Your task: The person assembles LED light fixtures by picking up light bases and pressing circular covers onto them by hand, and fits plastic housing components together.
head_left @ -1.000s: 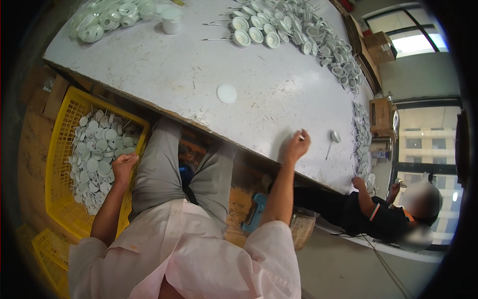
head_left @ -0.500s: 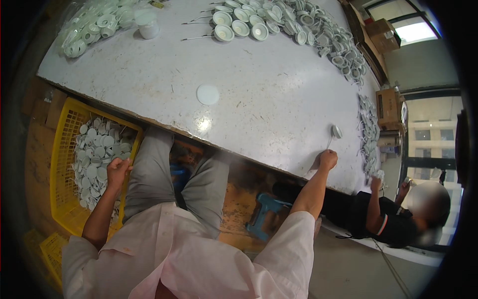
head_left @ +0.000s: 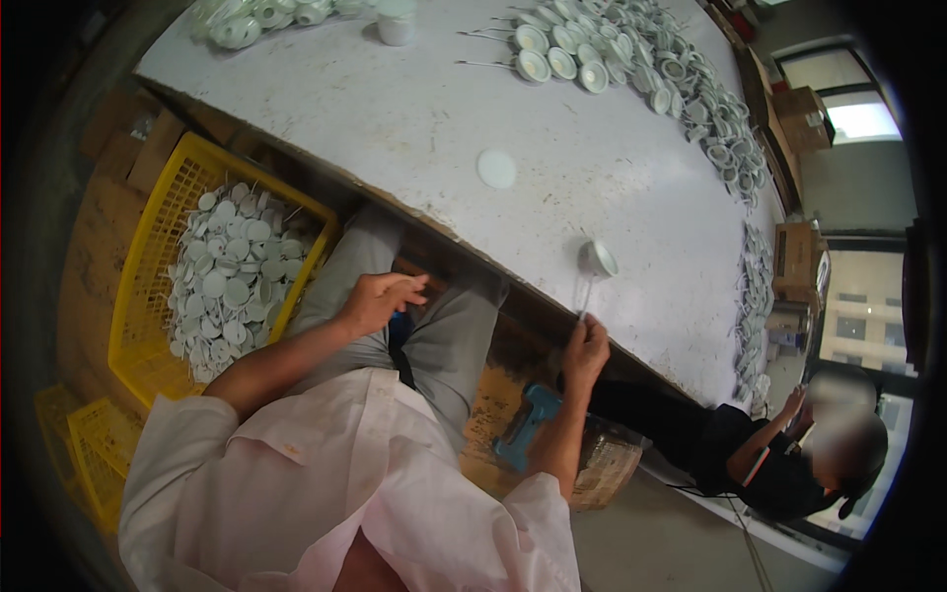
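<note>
1. Right hand [head_left: 586, 351] at the near edge of the tabletop [head_left: 414, 109], fingers pinched closed on the thin wires of a small white lamp fitting [head_left: 597, 259] that lies on the tabletop just in from that edge.
2. Left hand [head_left: 375, 300] off the tabletop, hovering over the lap, loosely open and holding nothing, just beside the yellow crate [head_left: 158, 227].
3. Crate below the tabletop's near edge, heaped with white round discs [head_left: 232, 276], so plenty left by the look of it.
4. One loose white disc [head_left: 496, 169] mid-tabletop.
5. Rows of finished-looking fittings [head_left: 631, 49] along the tabletop's far edge, so a fair batch seems done.
</note>
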Tool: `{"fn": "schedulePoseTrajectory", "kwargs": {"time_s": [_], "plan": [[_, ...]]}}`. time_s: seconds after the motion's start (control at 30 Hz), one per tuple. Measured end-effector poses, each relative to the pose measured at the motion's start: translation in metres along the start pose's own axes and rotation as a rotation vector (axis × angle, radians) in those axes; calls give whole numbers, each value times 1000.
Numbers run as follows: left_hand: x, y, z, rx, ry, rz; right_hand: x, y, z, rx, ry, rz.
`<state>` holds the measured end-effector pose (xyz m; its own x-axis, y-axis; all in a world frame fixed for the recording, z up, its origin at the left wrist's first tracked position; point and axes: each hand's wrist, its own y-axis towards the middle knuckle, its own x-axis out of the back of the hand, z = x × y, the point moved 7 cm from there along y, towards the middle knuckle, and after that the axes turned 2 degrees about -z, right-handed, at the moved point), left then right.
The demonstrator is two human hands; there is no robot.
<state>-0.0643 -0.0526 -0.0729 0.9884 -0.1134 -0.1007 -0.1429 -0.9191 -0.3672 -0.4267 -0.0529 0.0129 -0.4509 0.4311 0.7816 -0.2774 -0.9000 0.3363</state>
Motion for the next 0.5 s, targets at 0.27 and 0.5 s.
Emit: {"fn": "schedulePoseTrajectory", "kwargs": {"time_s": [0.27,0.5], "plan": [[-26,11,-39,-103,-292,3,-73,-84,115,-6,519,283],[8,19,-32,-281,-370,-105,-91,-96,195,237,452,540]]}}
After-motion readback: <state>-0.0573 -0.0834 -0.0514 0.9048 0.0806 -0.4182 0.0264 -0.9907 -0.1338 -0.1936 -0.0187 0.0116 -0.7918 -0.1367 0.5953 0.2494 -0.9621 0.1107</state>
